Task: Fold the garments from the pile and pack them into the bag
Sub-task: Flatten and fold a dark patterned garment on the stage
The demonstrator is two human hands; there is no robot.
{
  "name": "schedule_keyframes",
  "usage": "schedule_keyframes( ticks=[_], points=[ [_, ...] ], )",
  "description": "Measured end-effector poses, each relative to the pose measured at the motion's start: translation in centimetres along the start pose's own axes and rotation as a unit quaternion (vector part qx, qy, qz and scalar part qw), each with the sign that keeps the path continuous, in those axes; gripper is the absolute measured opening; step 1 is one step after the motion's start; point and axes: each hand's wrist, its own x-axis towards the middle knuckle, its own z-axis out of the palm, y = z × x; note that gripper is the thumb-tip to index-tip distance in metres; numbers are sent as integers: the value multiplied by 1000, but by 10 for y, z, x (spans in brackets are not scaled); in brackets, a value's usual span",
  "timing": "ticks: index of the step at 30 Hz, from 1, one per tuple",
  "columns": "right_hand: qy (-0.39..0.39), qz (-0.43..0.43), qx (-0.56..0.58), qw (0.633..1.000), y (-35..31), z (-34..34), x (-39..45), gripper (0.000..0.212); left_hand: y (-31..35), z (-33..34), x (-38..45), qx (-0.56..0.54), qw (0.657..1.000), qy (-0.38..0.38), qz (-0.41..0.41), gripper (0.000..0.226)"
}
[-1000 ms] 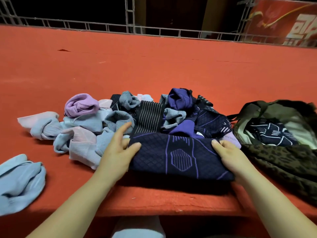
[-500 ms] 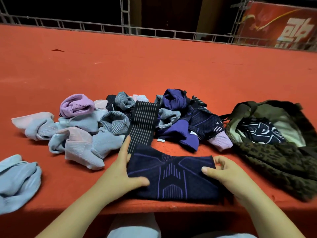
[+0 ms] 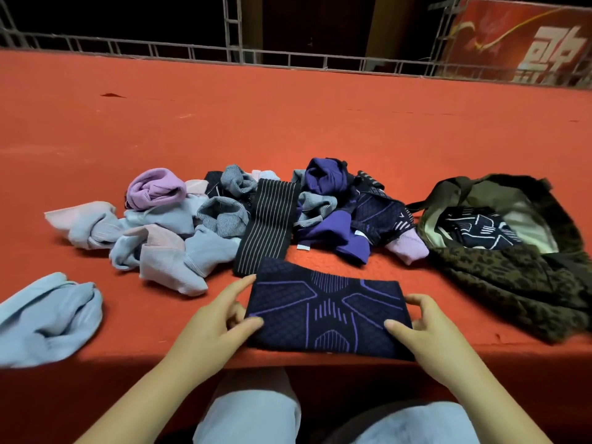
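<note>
A folded navy garment with purple lines (image 3: 326,312) lies flat at the near edge of the red surface. My left hand (image 3: 217,318) pinches its left edge, thumb on top. My right hand (image 3: 423,328) holds its right edge the same way. Behind it sprawls the pile of garments (image 3: 243,216) in lilac, pale blue, grey, purple and navy, with a dark striped piece (image 3: 269,225) reaching toward me. On the right sits the open leopard-print bag (image 3: 512,277), a navy patterned garment (image 3: 477,232) inside it.
A crumpled pale blue garment (image 3: 48,318) lies alone at the near left. The red surface (image 3: 288,116) stretches far back to a metal railing (image 3: 288,59). My knees in light trousers (image 3: 250,411) sit below the front edge.
The navy garment came down from the pile toward the front edge and got folded smaller. Both hands moved nearer with it and now hold its two ends.
</note>
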Motion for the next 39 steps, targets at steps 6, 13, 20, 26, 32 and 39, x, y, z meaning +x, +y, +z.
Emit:
schedule_keyframes(
  ticks=[6,13,20,26,32,39],
  points=[
    [72,17,-141,987,-6,11,1,61,25,5,31,304,946,101,42,51],
    [82,18,-204,975,-8,19,-2,50,63,62,100,413,885,-200,76,53],
    [58,29,-148,987,-12,7,-5,53,79,69,123,317,890,-325,43,32],
    [-55,8,77,995,-9,-14,-1,36,105,11,113,113,936,-331,43,13],
    [-115,-77,339,931,-57,-32,11,11,104,-28,119,-41,953,-301,13,9],
    [75,-170,374,909,-136,-65,54,17,118,-23,146,-147,979,-133,43,16]
  ],
)
